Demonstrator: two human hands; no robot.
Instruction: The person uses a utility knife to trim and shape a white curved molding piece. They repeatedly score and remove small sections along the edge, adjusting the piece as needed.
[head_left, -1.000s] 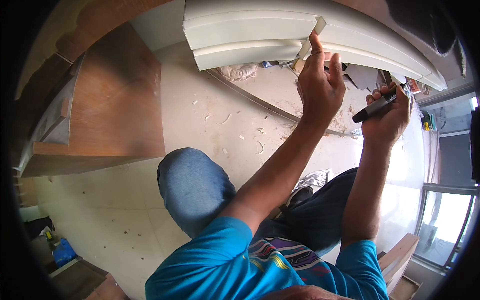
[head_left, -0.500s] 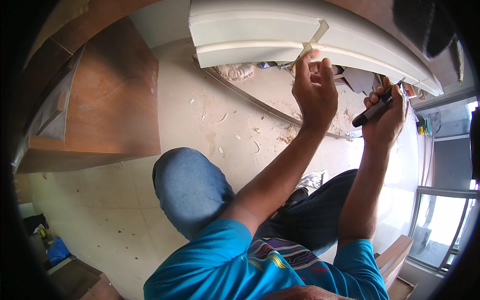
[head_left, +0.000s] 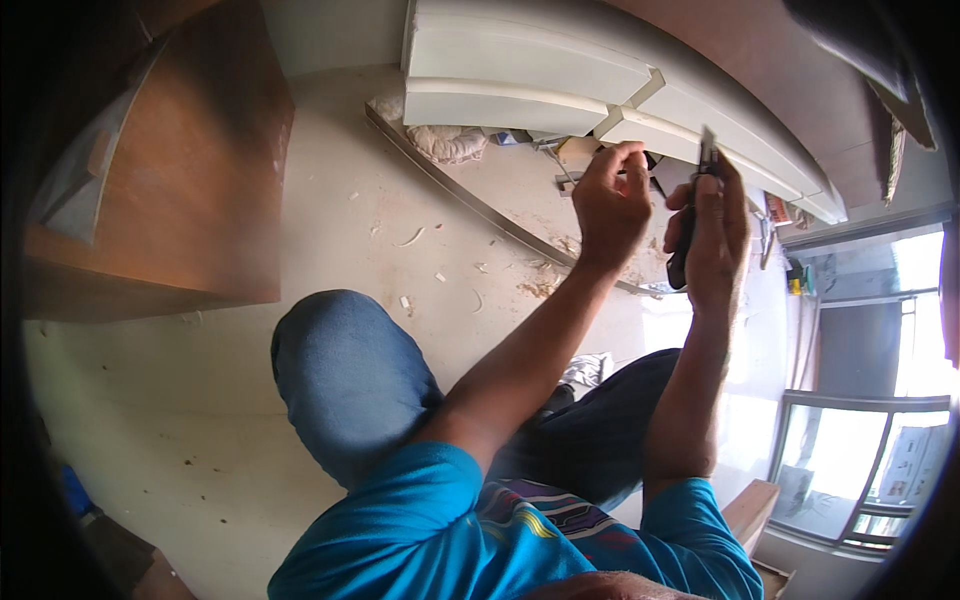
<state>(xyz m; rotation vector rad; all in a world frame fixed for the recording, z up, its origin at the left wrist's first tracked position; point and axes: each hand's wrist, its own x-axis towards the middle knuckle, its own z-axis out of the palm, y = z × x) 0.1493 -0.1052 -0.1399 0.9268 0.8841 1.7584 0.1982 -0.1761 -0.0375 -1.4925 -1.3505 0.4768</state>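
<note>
In my right hand is a dark utility knife, its blade extended and pointing up toward the white drawer fronts. My fingers wrap round its handle, the thumb lying along it. To its left, my left hand is raised just below the lower edge of the fronts, close to the gap between two panels. Its fingers are bent and the thumb and fingertips come together. Whether something thin is between them is too small to tell.
A brown wooden cabinet stands at the left. Along the floor runs a long thin strip, among shavings and scraps. A crumpled pale bundle lies under the drawers. Windows are at the right.
The knife has swung more upright, and its blade now shows near the drawer edge. My right hand has moved left, nearer the left hand, which has dropped slightly with its fingertips closed. The view has shifted.
</note>
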